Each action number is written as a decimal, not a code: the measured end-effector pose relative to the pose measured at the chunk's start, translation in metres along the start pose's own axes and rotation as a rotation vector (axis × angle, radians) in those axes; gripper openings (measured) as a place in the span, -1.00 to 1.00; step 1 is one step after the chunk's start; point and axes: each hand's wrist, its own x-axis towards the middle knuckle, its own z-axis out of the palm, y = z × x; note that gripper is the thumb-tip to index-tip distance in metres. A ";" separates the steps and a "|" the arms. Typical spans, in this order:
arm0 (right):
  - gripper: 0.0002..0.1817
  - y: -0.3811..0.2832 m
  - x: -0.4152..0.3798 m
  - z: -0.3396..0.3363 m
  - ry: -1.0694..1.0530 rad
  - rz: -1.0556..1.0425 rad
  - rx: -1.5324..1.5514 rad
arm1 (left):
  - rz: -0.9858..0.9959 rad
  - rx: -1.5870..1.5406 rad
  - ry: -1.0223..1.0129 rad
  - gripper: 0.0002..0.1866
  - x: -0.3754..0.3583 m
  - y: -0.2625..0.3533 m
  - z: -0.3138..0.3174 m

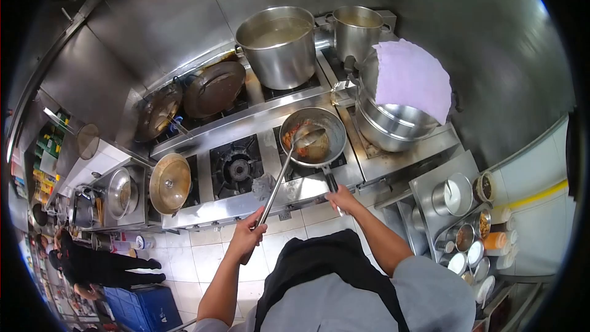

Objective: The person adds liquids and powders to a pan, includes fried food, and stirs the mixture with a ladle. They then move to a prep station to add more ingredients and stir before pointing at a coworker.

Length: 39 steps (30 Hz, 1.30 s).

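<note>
My left hand (247, 233) is closed around the long handle of a metal ladle (284, 171). The ladle's bowl rests inside a deep pan (335, 128), over orange-red chopped food (287, 138) and some brownish liquid. My right hand (342, 200) grips the pan's dark handle, which points toward me. The pan sits on the front right burner of the stove. A crumpled grey cloth (263, 187) lies at the stove's front, just left of the ladle handle.
Behind the pan stand a large stockpot (276, 55) and a smaller pot (357, 37). A steamer pot (387, 124) under a lilac cloth (412, 77) is at right. Woks (170, 183) are on the left. Containers (452, 194) fill the right counter. A person (101, 261) stands far left.
</note>
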 end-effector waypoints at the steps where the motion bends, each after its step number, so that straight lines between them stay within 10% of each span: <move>1: -0.85 -0.014 0.009 0.000 0.014 0.013 -0.046 | 0.018 -0.079 0.014 -0.36 0.001 0.004 0.005; 15: -0.84 -0.026 0.014 0.012 -0.021 0.041 -0.028 | -0.037 0.360 0.008 -0.37 -0.013 0.024 -0.019; 20: -0.84 -0.047 0.048 0.027 0.003 0.015 -0.045 | 0.283 0.650 0.207 -0.39 0.070 0.005 -0.001; 39: -0.89 -0.024 0.023 0.032 0.059 -0.051 -0.180 | 0.308 0.744 0.201 -0.37 0.065 0.007 0.000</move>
